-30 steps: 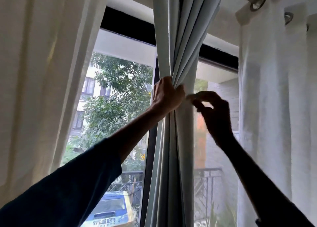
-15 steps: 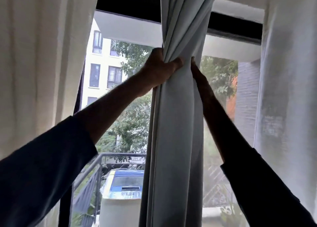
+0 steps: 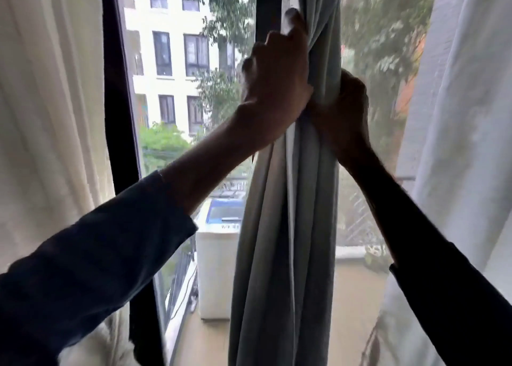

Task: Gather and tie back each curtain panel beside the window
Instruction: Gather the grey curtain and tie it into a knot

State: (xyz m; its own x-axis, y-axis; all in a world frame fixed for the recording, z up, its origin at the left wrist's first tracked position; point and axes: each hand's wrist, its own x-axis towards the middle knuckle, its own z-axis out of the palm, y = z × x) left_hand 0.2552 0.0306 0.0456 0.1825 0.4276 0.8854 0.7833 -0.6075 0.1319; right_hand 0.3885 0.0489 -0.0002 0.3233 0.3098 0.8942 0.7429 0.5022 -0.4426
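A grey curtain panel (image 3: 288, 227) hangs bunched into a narrow column in the middle of the window. My left hand (image 3: 277, 88) grips the bundle from its left side, fingers curled round the folds. From the right, my right hand (image 3: 342, 110) wraps the same bundle just below, its fingertips hidden behind the cloth. No tie-back is visible.
A cream curtain (image 3: 52, 116) hangs at the left and a white sheer curtain (image 3: 460, 144) at the right. A dark window frame post (image 3: 119, 102) stands beside the left curtain. Outside are a balcony railing, a white machine (image 3: 216, 268) and trees.
The view has tilted down and the curtain rod is out of sight. My right hand went from touching the curtain's edge to wrapping the bundle. Both hands sit lower on the panel.
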